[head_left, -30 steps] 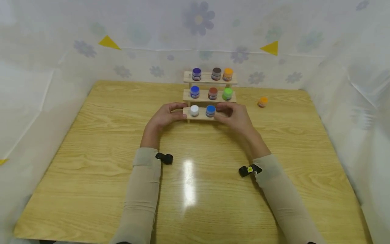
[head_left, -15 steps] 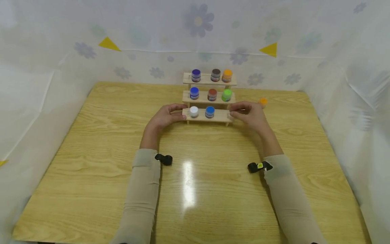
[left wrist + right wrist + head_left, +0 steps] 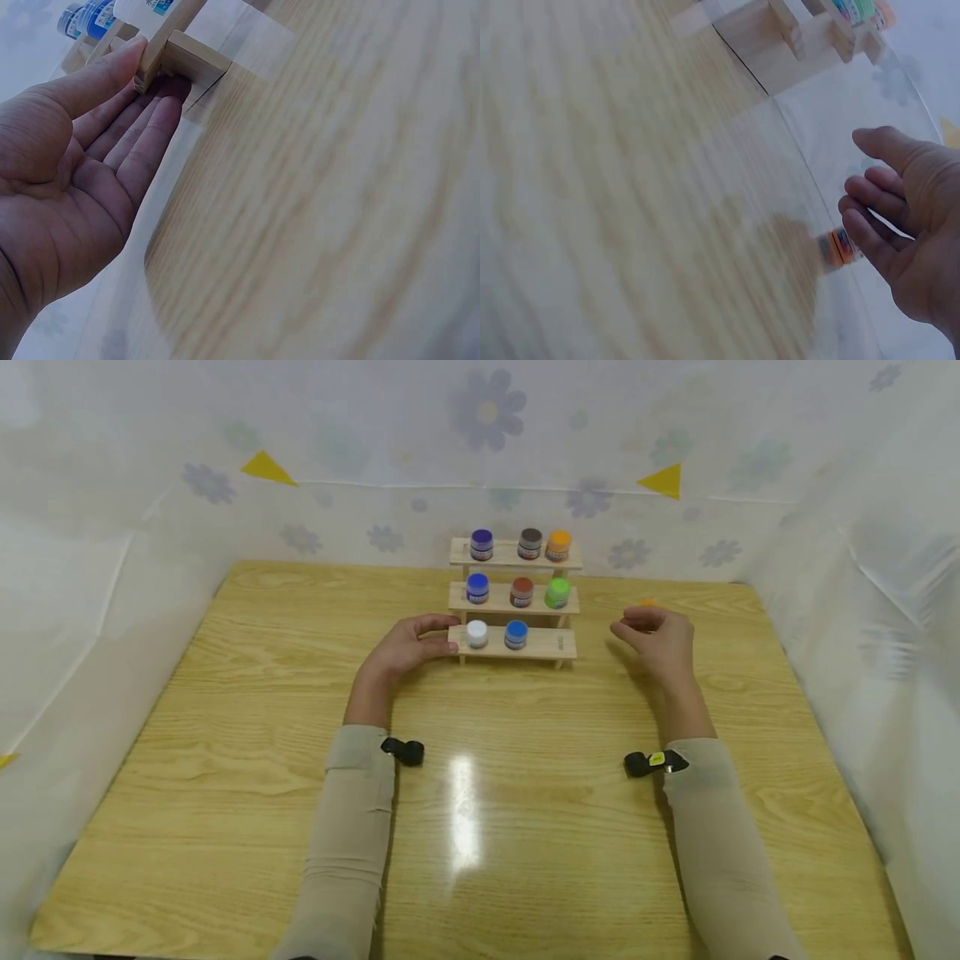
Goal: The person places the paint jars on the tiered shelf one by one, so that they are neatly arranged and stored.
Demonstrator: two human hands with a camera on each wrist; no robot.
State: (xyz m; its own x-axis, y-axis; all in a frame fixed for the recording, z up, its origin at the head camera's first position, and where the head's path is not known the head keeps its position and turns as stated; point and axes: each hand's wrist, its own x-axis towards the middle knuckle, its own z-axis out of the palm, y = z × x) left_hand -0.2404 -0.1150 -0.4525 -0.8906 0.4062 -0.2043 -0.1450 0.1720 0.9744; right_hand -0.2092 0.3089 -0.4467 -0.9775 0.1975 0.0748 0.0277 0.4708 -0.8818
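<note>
A three-step wooden rack (image 3: 546,643) stands at the back of the table in the head view. My left hand (image 3: 405,647) grips the left end of its lowest step, thumb above and fingers beneath in the left wrist view. That step bears a white paint jar (image 3: 477,634) and a blue paint jar (image 3: 516,635); its right end is bare. Right of the rack, my right hand (image 3: 660,643) holds nothing, its fingers loosely bent. Behind it an orange-lidded paint jar (image 3: 841,246) on the table is mostly hidden in the head view.
On the middle step are a dark blue jar (image 3: 477,588), a red-brown jar (image 3: 522,592) and a green jar (image 3: 557,593). A violet jar (image 3: 482,545), a dark brown jar (image 3: 529,543) and an orange jar (image 3: 558,546) occupy the top. Flowered white cloth (image 3: 360,427) hangs behind.
My right hand has moved right, from beside the blue jar past the rack's right end to the loose orange jar, which it now mostly covers. The left hand keeps its grip.
</note>
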